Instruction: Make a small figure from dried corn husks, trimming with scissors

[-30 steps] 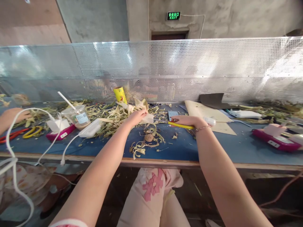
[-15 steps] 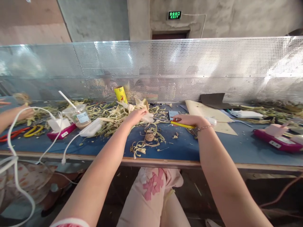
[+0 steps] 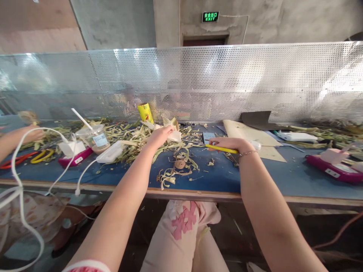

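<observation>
My left hand (image 3: 161, 136) is closed on a pale, papery husk piece (image 3: 174, 136) above the heap of dried husk strips (image 3: 138, 145). In my right hand (image 3: 225, 142) is a yellow-handled tool (image 3: 222, 148) with a thin metal shaft. The shaft points left, its tip close to the husk piece; whether they touch I cannot tell. Below and between my hands, a coiled tan disc (image 3: 179, 164) lies on the blue table among curled husk scraps (image 3: 169, 180). Behind the tool is a small light-blue card (image 3: 209, 137).
On the left are a lidded cup (image 3: 99, 138) with a straw, a white adapter (image 3: 110, 152), cables, a power strip (image 3: 75, 156), and scissors (image 3: 42, 156). Another person's hand (image 3: 31, 134) is at far left. Cream paper (image 3: 249, 134) and another power strip (image 3: 334, 169) lie right; a perforated screen (image 3: 204, 83) stands behind.
Both hands keep their grips on the husk piece and the tool. My left hand has shifted slightly and the husk piece has turned a little; the view has also moved slightly.
</observation>
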### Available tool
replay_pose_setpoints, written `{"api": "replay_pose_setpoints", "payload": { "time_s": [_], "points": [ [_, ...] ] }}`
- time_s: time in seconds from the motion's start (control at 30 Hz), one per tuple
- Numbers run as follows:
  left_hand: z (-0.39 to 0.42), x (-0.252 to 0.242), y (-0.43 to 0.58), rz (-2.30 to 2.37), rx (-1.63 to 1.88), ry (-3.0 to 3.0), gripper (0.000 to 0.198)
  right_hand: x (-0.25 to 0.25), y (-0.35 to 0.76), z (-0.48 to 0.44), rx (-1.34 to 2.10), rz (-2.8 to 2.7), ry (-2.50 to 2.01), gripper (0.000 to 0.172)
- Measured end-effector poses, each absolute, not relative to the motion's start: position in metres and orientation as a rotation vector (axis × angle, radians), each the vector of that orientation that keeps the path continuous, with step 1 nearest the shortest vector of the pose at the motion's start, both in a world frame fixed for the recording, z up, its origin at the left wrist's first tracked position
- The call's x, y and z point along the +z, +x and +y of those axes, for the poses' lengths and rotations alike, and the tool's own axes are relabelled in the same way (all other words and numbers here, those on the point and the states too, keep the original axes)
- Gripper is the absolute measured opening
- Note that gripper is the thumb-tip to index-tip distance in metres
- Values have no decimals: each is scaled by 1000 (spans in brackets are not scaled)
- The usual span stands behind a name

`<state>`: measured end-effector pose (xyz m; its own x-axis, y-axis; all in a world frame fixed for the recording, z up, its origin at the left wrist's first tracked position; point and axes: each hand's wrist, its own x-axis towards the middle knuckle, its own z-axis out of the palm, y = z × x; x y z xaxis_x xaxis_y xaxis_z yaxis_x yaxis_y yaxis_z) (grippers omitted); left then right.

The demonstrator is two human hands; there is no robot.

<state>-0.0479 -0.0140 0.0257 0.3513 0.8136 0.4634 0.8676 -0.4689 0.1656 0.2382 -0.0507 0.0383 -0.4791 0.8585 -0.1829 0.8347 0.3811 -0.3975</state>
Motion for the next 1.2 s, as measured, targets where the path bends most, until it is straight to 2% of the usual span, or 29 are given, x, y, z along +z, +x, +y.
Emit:
{"api": "replay_pose_setpoints", "payload": {
  "time_s": [1.2],
  "points": [
    [-19,25,-37,-1517,-689,-2516,25,36,236,-50,685,-2604,-1435,34]
  ]
}}
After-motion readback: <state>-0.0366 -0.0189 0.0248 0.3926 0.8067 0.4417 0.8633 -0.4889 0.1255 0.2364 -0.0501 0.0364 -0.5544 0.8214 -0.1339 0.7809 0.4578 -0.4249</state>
